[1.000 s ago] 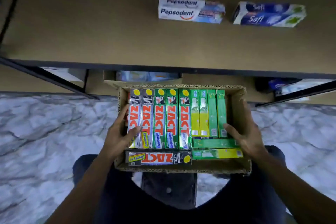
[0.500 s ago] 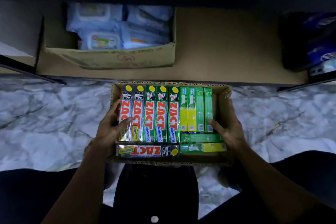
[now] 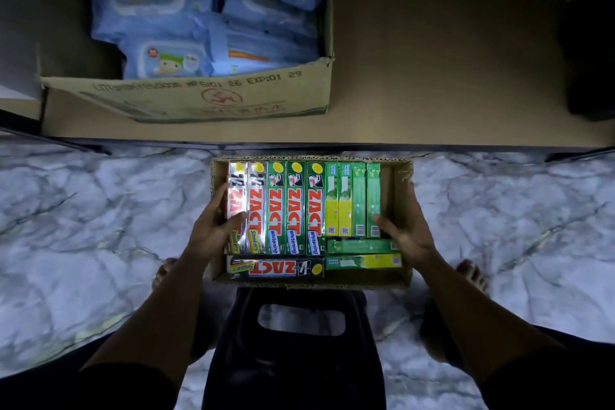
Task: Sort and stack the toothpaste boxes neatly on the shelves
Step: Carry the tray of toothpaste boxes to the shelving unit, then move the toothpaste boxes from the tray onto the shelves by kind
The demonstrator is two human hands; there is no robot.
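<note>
Carton (image 3: 199, 100): stands on the left part of the low shelf (image 3: 432, 60), open at the top, with blue wipe packs (image 3: 159, 10) inside.
Left forearm: reaches forward and slightly inward from the lower left.
Left hand (image 3: 211, 231): grips the left wall of the cardboard tray (image 3: 299, 283). The thumb is hooked over the wall and lies on the leftmost box; the fingers are curled along the wall.
Silver ZACT boxes (image 3: 247, 206): two, side by side at the tray's left edge, running from the far wall toward the near one.
Green ZACT boxes (image 3: 294, 206): three "Whitening" boxes just right of the silver pair, touching.
Black ZACT box (image 3: 276, 268): lies crosswise along the tray's near edge.
Yellow-green boxes (image 3: 352, 200): four slimmer ones in the tray's right half, with two more lying crosswise in the near right corner.
Right hand (image 3: 404, 231): clasps the tray's right wall, thumb inside against the rightmost slim box, fingers wrapped outside.
Tray's place: between the hands, in front of the shelf edge, over the marble floor (image 3: 83, 226) and the front of a black stool (image 3: 289, 343). Whether it rests on anything cannot be told.
</note>
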